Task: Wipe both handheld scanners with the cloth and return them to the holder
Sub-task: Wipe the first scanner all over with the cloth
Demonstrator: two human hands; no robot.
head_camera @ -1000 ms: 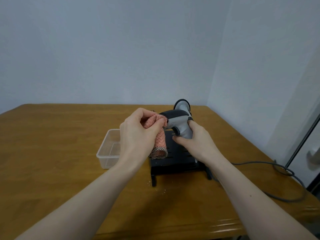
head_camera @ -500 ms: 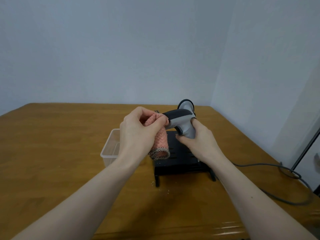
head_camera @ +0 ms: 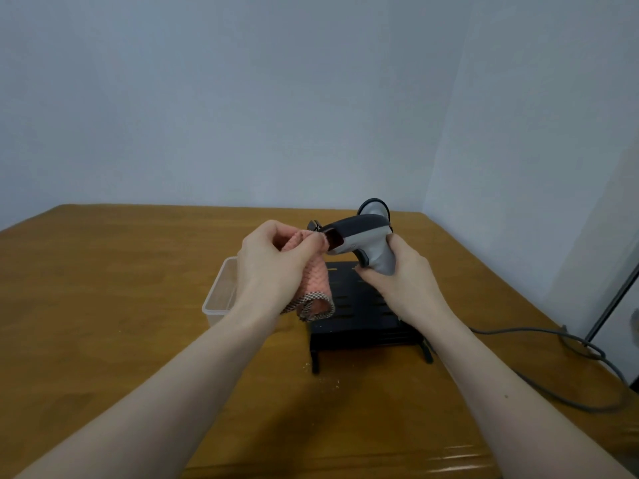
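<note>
Wiping is the step in hand. The right hand [head_camera: 397, 281] curls round the grip of a grey handheld scanner [head_camera: 363, 236], lifted above the black holder [head_camera: 363, 319] with its window end pointing left. The left hand [head_camera: 273, 267] pinches a pink cloth [head_camera: 316, 281] between thumb and fingers and holds the bunched end right at the scanner's nose; whether cloth and window are truly touching I cannot tell. The cloth's loose, checked-edge tail hangs down in front of the holder's left side.

A second scanner [head_camera: 373, 207] shows only as a rounded grey-and-black head just behind the held one, at the far side of the holder; I judge it sits in its slot, though the seat itself is hidden. Whether it has been cleaned cannot be read from here.

The next move probably calls for working the cloth across the window and along the top shell, turning the scanner in the right hand to reach the sides, then lowering it into the holder.

For room: a clear plastic tub [head_camera: 221, 295] stands just left of the holder, close under the left wrist. A grey cable [head_camera: 553, 340] loops over the table [head_camera: 103, 305] to the right, near the right-hand edge, and could drag or snag as the scanner turns. The wall corner stands beyond the table's far right corner. The near table is open wood.
</note>
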